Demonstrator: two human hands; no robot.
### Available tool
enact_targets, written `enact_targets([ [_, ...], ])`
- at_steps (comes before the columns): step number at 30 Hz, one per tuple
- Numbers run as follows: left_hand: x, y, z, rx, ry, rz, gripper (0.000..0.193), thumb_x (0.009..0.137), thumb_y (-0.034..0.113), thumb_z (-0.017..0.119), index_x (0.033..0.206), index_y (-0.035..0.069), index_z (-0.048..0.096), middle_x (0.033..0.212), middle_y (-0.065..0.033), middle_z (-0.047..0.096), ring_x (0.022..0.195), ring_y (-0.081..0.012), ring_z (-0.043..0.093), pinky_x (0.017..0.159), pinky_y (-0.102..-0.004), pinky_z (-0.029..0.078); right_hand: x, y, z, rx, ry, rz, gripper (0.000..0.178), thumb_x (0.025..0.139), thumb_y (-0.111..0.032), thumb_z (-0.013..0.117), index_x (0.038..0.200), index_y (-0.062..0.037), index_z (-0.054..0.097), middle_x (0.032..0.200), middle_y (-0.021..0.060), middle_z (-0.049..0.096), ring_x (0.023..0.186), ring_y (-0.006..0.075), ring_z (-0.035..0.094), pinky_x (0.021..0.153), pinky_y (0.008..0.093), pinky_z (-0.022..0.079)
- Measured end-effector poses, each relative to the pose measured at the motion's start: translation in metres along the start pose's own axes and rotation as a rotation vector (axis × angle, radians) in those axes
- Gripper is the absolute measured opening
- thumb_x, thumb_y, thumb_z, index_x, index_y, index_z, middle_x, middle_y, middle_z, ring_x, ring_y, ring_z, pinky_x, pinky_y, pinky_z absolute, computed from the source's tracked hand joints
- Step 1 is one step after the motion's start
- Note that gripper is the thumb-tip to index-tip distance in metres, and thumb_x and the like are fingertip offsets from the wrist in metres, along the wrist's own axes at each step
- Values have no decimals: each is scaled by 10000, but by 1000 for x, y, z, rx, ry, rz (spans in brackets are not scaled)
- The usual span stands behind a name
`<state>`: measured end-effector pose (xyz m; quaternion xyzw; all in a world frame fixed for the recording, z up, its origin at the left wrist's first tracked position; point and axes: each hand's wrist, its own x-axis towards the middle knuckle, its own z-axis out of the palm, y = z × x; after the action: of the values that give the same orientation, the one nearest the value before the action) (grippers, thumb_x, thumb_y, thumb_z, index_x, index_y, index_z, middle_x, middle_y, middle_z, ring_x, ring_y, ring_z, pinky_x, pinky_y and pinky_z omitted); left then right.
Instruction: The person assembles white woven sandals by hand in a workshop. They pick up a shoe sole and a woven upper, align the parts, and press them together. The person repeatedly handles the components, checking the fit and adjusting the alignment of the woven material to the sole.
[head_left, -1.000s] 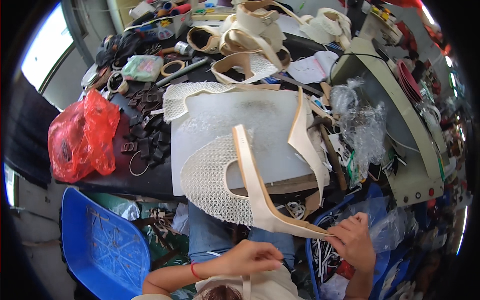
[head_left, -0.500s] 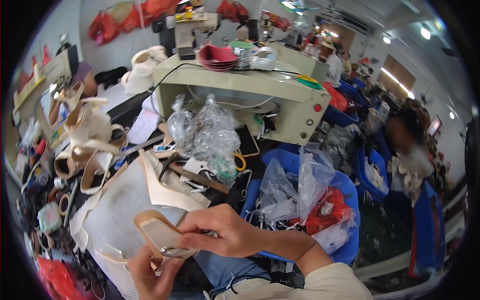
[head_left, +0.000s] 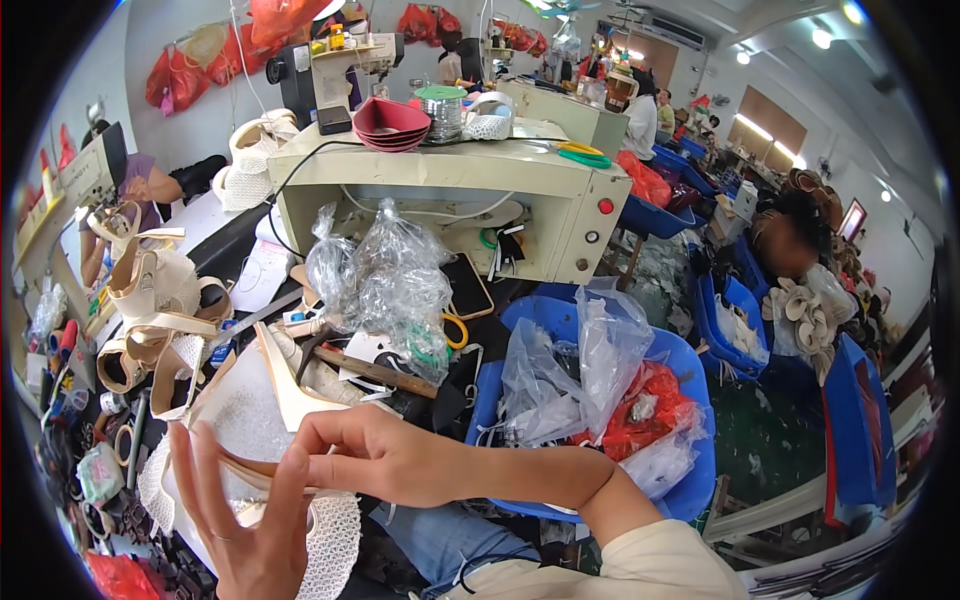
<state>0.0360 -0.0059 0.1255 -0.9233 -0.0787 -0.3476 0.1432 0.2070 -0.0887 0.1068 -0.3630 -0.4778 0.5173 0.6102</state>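
My left hand (head_left: 245,515) is at the lower left, its long fingers raised and its thumb against a beige shoe piece (head_left: 258,472) with a tan edge. My right hand (head_left: 375,455) pinches the same piece from the right, close to my left thumb. Much of the piece is hidden by my fingers. White woven shoe material (head_left: 335,540) shows just below my hands; whether it joins the held piece I cannot tell. Under and behind them lies a pale frosted slab (head_left: 240,412). A cream shoe part (head_left: 285,390) with a pointed end rests on its far side.
Beige sandals (head_left: 155,280) are piled at the left. Crumpled clear plastic bags (head_left: 400,290) and a wooden handle (head_left: 375,372) lie beyond my hands, before a cream machine cabinet (head_left: 590,200). At the right stands a blue tub (head_left: 695,480) holding bags. Other people sit farther off.
Both hands have shifted slightly left and up. The beige piece has turned from showing its broad face to showing mostly its edge. My left fingers have straightened upward, and the view has tilted.
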Motion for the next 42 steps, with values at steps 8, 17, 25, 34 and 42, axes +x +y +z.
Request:
enact_targets([
  [8,-6,-6,-7,215,16,380,189,730,52,651,897,-31,628,1147,-136,552,1123,-320,520,1005,-563,335,19,13,11,-150,126,47,208,923,-185,540,944,19,573,814,7,593,766,44,516,682,205,430],
  [17,-13,-18,0,109,12,78,260,724,-5,588,981,3,546,941,-92,526,854,-256,518,904,-512,391,38,44,10,-48,107,-59,204,923,-209,547,924,-11,598,807,-9,595,729,25,502,624,179,403],
  [25,-24,-21,-1,65,16,339,211,676,33,640,884,12,618,905,-43,543,813,-220,559,888,-495,388,47,61,7,-112,86,113,274,934,-255,526,760,-44,544,655,-57,470,602,23,384,523,221,343],
  [34,-18,-34,-6,-13,-105,57,214,721,0,614,933,22,590,981,-98,557,864,-242,558,778,-408,434,47,69,17,-323,225,-57,316,952,-277,494,789,-6,512,640,-25,444,619,41,381,535,243,348],
  [42,-9,-27,-17,-52,-130,279,266,748,-15,622,1012,4,595,992,-87,574,945,-244,573,791,-388,485,54,49,18,-257,4,1,314,924,-273,529,809,13,586,644,15,564,602,61,462,542,250,402],
])
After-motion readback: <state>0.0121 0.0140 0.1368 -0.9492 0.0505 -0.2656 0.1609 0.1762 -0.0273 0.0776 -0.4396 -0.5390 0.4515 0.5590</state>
